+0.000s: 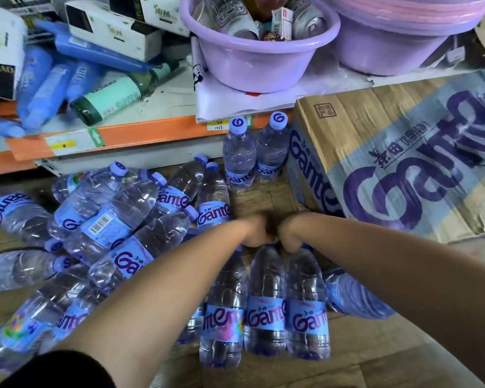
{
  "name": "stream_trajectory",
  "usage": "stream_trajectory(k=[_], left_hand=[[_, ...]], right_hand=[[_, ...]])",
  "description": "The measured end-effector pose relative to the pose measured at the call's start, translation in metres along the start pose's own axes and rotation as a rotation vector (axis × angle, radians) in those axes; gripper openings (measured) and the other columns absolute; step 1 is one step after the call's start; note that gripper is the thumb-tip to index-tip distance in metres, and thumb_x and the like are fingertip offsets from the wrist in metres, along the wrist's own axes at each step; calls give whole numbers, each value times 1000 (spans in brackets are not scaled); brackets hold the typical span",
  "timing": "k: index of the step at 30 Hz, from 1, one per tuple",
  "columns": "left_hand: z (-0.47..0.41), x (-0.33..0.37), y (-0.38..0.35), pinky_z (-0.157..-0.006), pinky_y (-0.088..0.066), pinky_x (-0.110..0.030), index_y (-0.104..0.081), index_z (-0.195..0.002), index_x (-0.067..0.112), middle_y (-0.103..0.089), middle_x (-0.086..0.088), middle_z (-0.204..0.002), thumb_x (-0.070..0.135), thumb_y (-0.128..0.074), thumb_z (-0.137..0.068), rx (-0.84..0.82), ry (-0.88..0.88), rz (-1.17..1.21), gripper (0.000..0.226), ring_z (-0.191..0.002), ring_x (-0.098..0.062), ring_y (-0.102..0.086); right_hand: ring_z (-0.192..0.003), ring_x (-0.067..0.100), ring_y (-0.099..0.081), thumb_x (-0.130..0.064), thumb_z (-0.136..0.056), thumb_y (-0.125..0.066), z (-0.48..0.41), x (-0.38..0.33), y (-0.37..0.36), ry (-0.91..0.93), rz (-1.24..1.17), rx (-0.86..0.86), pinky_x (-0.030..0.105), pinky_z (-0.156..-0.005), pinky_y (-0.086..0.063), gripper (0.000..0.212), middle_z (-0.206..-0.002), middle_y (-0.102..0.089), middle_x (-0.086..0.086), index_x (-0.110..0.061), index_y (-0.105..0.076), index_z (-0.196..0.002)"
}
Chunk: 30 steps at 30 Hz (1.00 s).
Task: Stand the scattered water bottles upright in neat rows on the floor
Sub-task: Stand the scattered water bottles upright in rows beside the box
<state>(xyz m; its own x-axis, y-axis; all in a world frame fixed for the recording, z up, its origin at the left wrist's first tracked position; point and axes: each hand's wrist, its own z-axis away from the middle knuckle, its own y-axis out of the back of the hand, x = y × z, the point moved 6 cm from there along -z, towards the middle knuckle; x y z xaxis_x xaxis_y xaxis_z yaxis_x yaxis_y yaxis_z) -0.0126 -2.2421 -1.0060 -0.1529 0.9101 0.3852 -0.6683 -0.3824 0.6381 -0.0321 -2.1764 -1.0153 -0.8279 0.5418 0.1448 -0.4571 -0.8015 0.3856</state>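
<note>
Clear water bottles with blue labels and lilac caps cover the wooden floor. Two stand upright at the back, one point(239, 155) beside the other point(272, 148), next to the carton. A heap of several bottles point(118, 217) lies on its side at the left. Three bottles hang in a row in front of me: my left hand point(256, 231) grips the tops of the left bottle point(226, 312) and seemingly the middle bottle point(266, 303); my right hand point(290, 233) grips the top of the right bottle point(307, 306). Their caps are hidden by my fingers. Another bottle point(353, 296) lies under my right forearm.
A large cardboard water carton point(389, 163) sits on the floor at the right. An orange-edged shelf point(140, 135) runs across the back, carrying blue bottles, a green bottle, boxes and two lilac basins point(258, 60). Bare wooden floor point(261, 203) shows between the upright pair and my hands.
</note>
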Motion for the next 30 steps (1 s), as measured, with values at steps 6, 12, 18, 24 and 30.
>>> stream_trajectory(k=[6,12,18,24,30], left_hand=[[-15,-11,-24,-73,-46,-27,-54,-129,7,-64,-11,-111,26,-70,-82,-29,64,210,53,-92,-20,-59],[-8,-11,-13,-85,-47,-30,-58,-126,8,-63,-13,-122,30,-59,-88,4,112,85,44,-103,-24,-60],[12,-18,7,-78,-54,-32,-61,-118,4,-68,-17,-112,33,-56,-89,33,133,25,41,-91,-28,-68],[34,-19,48,-73,-39,-27,-64,-107,8,-59,-10,-95,30,-57,-90,228,90,-19,29,-93,-24,-57],[52,-22,84,-79,-41,-30,-61,-110,6,-64,-13,-113,26,-57,-90,481,84,165,28,-105,-31,-58]], right_hand=[[-101,27,-53,-26,-94,-50,-16,-6,-8,63,46,-114,41,-105,-44,38,-112,-54,16,-6,-54,-126],[-128,31,-45,-23,-98,-42,-2,-9,-6,71,105,-96,46,-109,-36,45,-138,-45,13,-14,-37,-142],[-114,32,-53,-29,-102,-36,26,-7,13,42,-81,20,40,-103,-39,44,-127,-55,17,-2,-48,-135],[-119,30,-57,-40,-101,-37,63,4,49,-25,-90,297,34,-95,-45,48,-133,-57,13,-5,-55,-128],[-86,26,-50,-26,-97,-44,89,39,77,-88,-274,604,33,-70,-39,35,-79,-49,13,-6,-45,-69]])
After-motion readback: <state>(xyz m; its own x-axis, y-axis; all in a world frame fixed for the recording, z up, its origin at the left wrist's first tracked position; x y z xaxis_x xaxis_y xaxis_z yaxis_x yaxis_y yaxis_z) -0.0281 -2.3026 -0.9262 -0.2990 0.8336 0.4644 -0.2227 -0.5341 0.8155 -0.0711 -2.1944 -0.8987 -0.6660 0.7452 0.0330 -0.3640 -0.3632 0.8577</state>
